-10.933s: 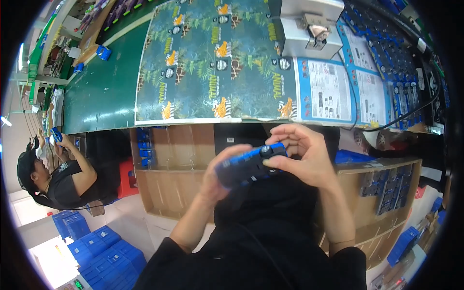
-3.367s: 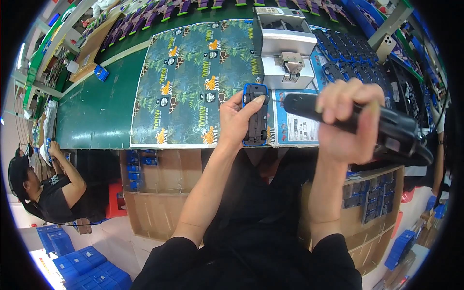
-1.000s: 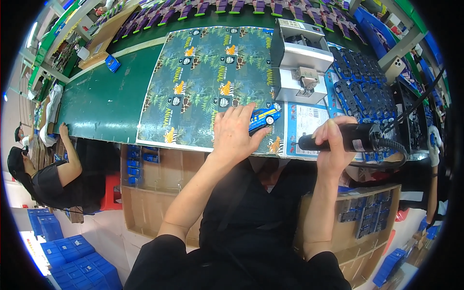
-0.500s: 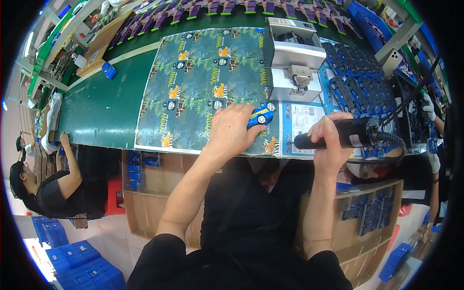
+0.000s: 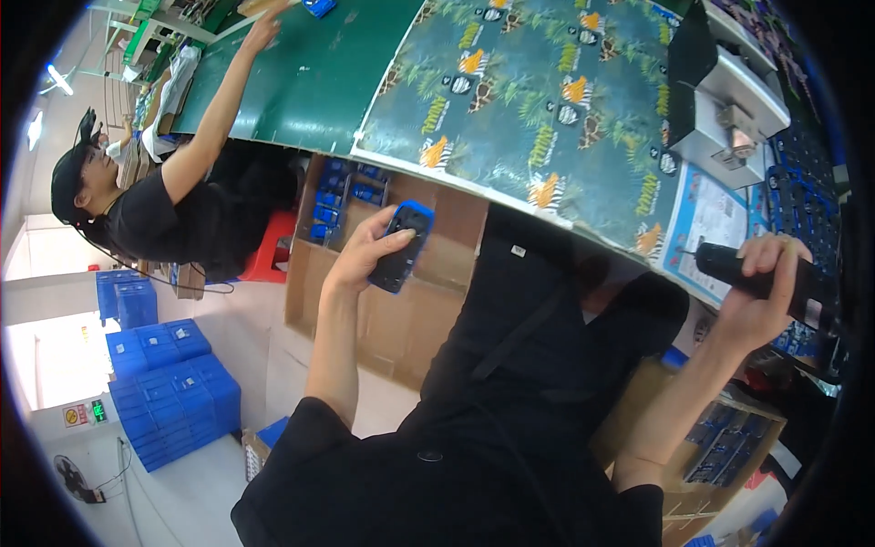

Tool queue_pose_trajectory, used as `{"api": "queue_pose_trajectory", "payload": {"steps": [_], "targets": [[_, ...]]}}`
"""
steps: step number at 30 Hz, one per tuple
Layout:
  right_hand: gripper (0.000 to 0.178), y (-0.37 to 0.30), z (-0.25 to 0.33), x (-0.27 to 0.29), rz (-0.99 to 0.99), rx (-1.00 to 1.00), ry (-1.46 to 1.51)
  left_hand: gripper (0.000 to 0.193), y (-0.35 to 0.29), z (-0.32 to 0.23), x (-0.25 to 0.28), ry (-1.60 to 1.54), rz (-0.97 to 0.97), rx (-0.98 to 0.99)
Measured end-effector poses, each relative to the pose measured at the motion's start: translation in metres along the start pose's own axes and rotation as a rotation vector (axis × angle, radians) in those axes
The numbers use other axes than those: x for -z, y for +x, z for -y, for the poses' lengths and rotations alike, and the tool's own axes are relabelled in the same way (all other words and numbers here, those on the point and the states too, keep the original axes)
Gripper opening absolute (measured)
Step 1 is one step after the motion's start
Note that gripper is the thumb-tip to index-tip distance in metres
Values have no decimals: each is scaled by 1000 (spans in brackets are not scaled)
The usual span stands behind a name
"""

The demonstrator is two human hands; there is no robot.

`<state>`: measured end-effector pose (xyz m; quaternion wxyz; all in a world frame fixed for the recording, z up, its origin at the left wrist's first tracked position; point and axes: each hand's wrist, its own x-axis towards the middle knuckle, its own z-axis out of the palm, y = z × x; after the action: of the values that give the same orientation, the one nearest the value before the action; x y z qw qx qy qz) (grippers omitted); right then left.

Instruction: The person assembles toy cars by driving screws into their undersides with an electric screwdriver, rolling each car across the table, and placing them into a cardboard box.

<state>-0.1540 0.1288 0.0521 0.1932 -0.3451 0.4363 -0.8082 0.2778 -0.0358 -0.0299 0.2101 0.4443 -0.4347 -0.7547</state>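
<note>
We grip a blue-and-black toy car (image 5: pixel 406 258) in our closed left hand (image 5: pixel 366 252), dark side facing us, above a cardboard box (image 5: pixel 360 333), our right hand (image 5: pixel 764 284) wrapped round a black power screwdriver (image 5: pixel 720 261), near the green bench (image 5: pixel 319 91).

Workshop, green workbench (image 5: pixel 292 82), blue crates (image 5: pixel 178 401), power screwdriver (image 5: pixel 724 264)

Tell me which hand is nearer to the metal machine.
Right. In the picture, the right hand is just below the machine; the left hand is far to its lower left.
</note>
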Motion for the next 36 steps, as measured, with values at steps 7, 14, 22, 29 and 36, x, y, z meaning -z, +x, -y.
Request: {"api": "queue_pose_trajectory", "payload": {"steps": [7,14,22,29,36], "targets": [[11,-2,-7,12,52,-66,38,54,38,142,130,568,-481,362],[13,-4,-5,9,8,-69,22,66,129,157,170,1393,-522,-201],[12,-2,-4,8,53,-86,27,44,205,180,214,1969,-238,-477],[18,0,-1,13,68,-73,17,41,221,182,199,1737,-796,-531],[16,1,3,9,93,-60,-6,37,146,173,110,1331,-423,-707]]}}
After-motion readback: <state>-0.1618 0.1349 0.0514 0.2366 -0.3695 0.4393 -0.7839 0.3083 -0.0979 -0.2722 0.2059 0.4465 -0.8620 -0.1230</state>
